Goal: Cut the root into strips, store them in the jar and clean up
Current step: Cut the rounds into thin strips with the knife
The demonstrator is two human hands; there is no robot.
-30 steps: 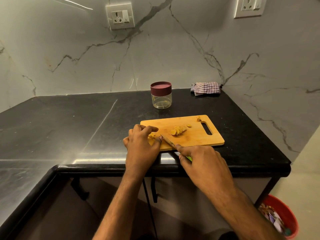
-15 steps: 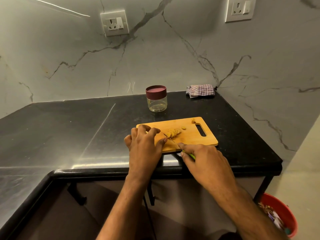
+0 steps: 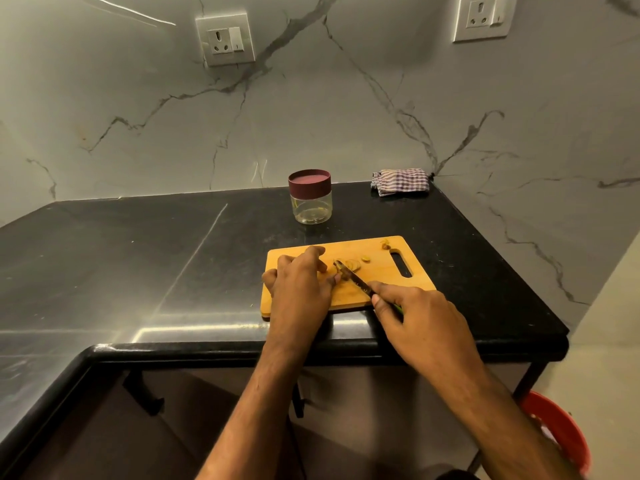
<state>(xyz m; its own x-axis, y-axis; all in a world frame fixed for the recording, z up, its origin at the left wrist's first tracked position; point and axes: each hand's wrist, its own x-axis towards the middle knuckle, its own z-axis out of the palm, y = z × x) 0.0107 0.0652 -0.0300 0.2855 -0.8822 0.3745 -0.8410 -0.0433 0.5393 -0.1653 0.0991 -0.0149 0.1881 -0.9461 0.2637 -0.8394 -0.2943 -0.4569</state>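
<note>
While left hand steadies root pieces at cutting board centre, fingers curled on them, right hand grip clamped on knife, blade across pieces. Jar behind board on counter, lid on. Checked cloth behind board, right.

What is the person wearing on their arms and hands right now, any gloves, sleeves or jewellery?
Nothing that shows. The left hand and the right hand are both bare, with no gloves. Both forearms are uncovered up to the bottom edge of the picture, so no sleeves are in view. No watch, bracelet or ring can be made out on either wrist or on the fingers that show.
</note>
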